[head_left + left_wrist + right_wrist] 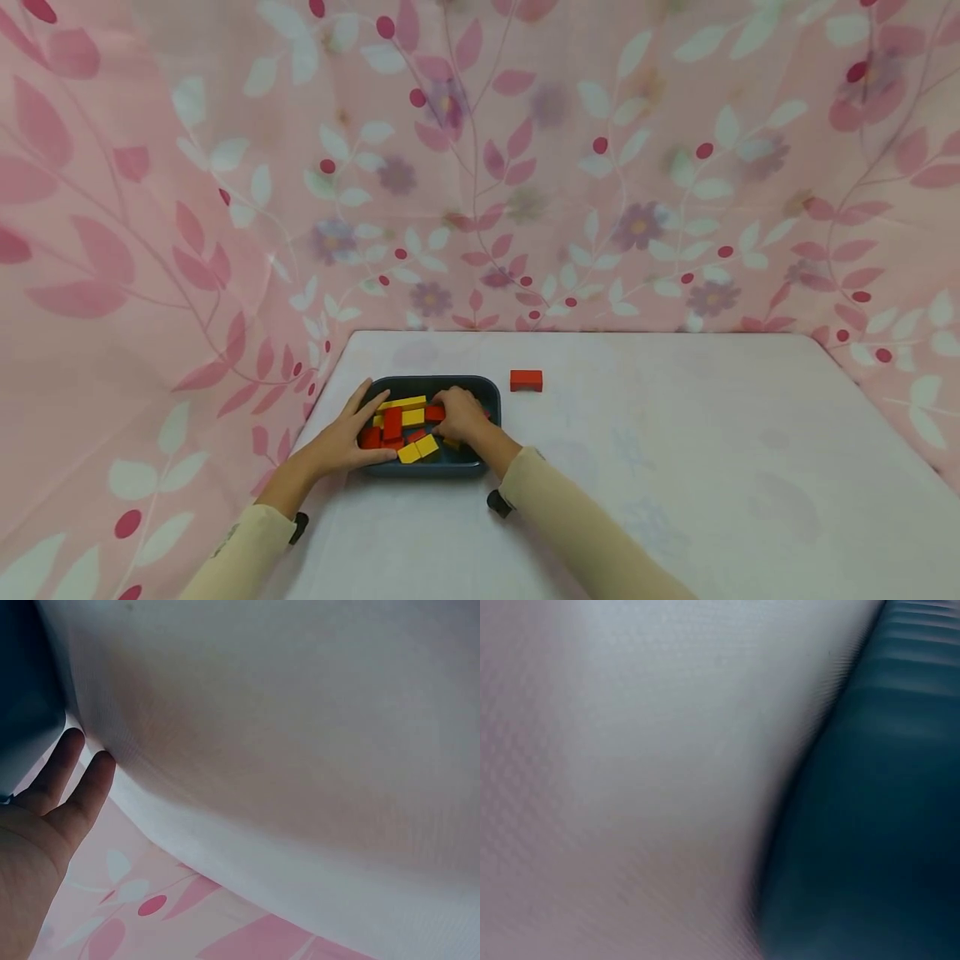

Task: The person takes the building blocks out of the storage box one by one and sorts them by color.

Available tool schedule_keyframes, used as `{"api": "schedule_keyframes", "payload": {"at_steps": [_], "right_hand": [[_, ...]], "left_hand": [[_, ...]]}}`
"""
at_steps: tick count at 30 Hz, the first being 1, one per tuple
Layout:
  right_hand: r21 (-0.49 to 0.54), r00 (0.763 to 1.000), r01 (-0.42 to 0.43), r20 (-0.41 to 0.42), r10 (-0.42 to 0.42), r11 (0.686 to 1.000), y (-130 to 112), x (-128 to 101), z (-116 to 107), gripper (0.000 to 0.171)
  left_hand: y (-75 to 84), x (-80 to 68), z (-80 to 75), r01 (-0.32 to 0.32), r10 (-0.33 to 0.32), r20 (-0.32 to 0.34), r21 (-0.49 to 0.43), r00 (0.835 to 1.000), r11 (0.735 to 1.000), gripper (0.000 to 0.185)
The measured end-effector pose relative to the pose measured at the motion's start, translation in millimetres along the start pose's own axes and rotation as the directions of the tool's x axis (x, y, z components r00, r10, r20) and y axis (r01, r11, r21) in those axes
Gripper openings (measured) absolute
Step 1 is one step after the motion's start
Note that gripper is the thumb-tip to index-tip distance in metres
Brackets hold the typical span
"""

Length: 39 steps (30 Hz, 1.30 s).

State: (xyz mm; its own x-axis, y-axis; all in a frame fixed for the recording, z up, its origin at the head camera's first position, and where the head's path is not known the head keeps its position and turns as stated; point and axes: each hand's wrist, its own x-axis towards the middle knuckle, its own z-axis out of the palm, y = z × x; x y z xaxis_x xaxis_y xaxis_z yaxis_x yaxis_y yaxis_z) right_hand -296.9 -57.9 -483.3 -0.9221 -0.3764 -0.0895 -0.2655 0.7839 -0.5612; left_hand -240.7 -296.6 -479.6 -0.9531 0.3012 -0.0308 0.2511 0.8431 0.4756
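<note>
Two hands work at a dark tray (427,471) of red and yellow blocks on the left part of a white desk (697,467).
The left hand (341,442) spans the tray's left end, fingers apart; the left wrist view adds two separated fingers (91,791) beside the tray's outer wall, a side the head view hides. Inside, a red block (392,424) points away from the person, and a long yellow block (405,403) runs nearly left to right, like the tray itself. The right hand (465,415) reaches into the tray's right half; whether its fingers clamp a block, I cannot tell. The right wrist view gives the tray's ridged side, blurred. Farther right, a notched red block (526,379) lies crosswise on the desk, notch facing the person.
</note>
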Motion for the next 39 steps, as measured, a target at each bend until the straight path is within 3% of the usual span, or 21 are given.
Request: {"api": "schedule_keyframes", "payload": {"at_steps": [8,19,32,39], "right_hand": [[-0.042,0.999,0.03,0.014,-0.03,0.999,-0.4,-1.4,-0.2,0.041],[0.084,1.0,0.011,-0.011,-0.01,0.996,0.3,-0.3,0.8,0.038],[0.163,0.976,0.165,-0.168,-0.138,0.973,1.8,-2.9,-1.4,0.042],[0.198,0.973,0.209,-0.139,-0.183,0.958,1.8,-2.2,-3.3,0.04]], "left_hand": [[-1.5,1.6,0.7,-0.001,0.001,-0.004,0.002,1.0,1.0,0.103],[-2.2,2.5,1.7,0.004,-0.004,0.007,0.009,1.0,1.0,0.103],[-1.6,2.8,1.0,-0.005,0.005,-0.006,0.027,1.0,1.0,0.102],[-3.7,3.1,-0.1,-0.022,0.023,-0.016,0.039,1.0,0.999,0.102]]}}
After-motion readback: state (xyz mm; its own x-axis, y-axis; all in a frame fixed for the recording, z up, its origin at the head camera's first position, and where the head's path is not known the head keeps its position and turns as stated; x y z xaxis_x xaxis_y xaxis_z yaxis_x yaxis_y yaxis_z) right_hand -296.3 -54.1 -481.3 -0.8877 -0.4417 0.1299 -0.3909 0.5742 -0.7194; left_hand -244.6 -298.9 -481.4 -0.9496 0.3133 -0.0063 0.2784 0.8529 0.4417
